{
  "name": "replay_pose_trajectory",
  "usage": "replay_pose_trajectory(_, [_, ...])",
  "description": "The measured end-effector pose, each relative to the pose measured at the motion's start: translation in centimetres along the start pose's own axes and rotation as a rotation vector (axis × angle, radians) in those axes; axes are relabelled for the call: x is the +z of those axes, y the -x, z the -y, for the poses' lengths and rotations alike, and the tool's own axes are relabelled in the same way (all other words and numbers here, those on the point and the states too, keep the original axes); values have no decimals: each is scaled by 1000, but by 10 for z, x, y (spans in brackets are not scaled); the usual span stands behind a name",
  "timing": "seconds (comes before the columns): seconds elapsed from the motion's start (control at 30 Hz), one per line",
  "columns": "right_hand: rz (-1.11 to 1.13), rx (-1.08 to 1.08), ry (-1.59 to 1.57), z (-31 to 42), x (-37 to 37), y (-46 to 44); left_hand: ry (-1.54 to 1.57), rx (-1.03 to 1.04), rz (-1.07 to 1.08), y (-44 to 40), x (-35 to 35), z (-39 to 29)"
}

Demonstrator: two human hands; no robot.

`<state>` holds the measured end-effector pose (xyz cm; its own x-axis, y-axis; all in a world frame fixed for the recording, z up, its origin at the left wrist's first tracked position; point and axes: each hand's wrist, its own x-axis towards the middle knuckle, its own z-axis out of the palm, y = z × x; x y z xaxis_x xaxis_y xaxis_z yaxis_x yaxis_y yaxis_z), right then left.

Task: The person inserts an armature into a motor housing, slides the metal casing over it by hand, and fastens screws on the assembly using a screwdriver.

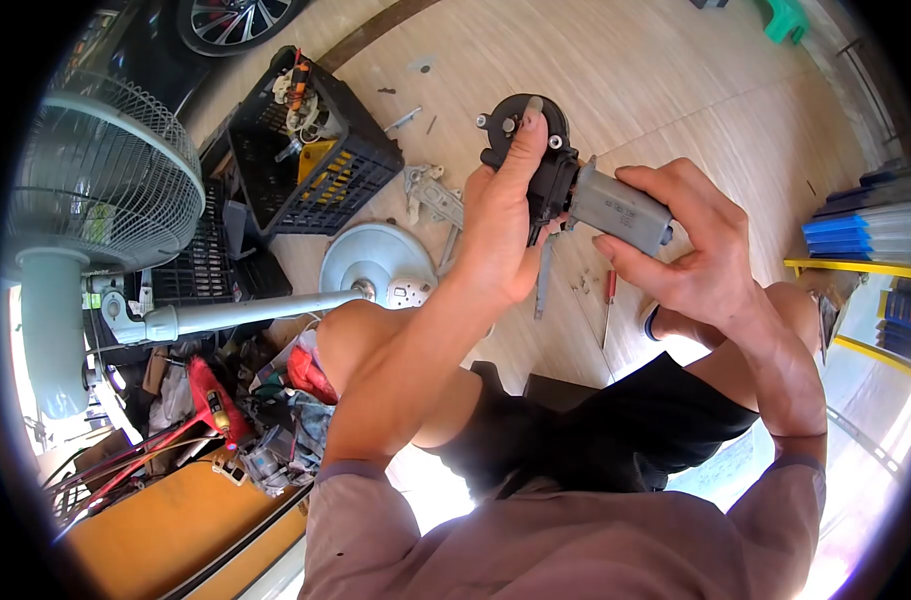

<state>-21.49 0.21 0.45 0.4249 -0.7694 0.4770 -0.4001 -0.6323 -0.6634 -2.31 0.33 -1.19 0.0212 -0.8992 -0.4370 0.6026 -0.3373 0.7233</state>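
Up in front of me is a small electric gear motor, made of a black gear housing (550, 188) and a silver metal motor can (618, 208). My left hand (503, 215) is closed around the black housing, its thumb pressed on the round top. On the other side, my right hand (700, 240) grips the silver can between thumb and fingers near its far end. Bits of metal show at the joint between housing and can; whether the two are fully apart I cannot tell. Below, on the floor, lies a screwdriver (610, 290) with a red handle, near several small loose parts.
A black plastic crate (365, 165) with tools stands left of centre. Beside it are a standing fan (100, 185) and its round base (350, 262). A metal bracket (435, 195) lies on the floor. Mixed parts crowd the lower left; blue packages (840, 235) stand on a rack at right.
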Motion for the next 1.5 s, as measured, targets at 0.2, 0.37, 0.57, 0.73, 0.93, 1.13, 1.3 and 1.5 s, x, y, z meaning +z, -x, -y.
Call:
replay_pose_trajectory(0.2, [-5, 27, -10, 0, -1, 1, 1, 0, 42, 0, 0, -1])
replay_pose_trajectory(0.37, [93, 217, -45, 5, -4, 0, -25, 68, 14, 3, 2, -1])
replay_pose_trajectory(0.57, [198, 584, -521, 2, 5, 3, -105, 176, 44, 2, 3, 0])
replay_pose_trajectory(0.73, [400, 861, -774, 10, -2, -6, -149, 221, 62, 4, 5, 6])
replay_pose_trajectory(0.93, [501, 932, -821, 12, -12, -15, -144, 232, 81, 6, 8, 5])
replay_pose_trajectory(1.13, [442, 909, -687, 15, -9, -12, -146, 268, 77, 5, 11, 6])
replay_pose_trajectory(1.3, [357, 739, -567, 14, -3, -8, -155, 299, 104, 9, 13, 3])
replay_pose_trajectory(1.5, [263, 638, -533, 9, 7, -3, -106, 341, 139, 9, 16, 1])
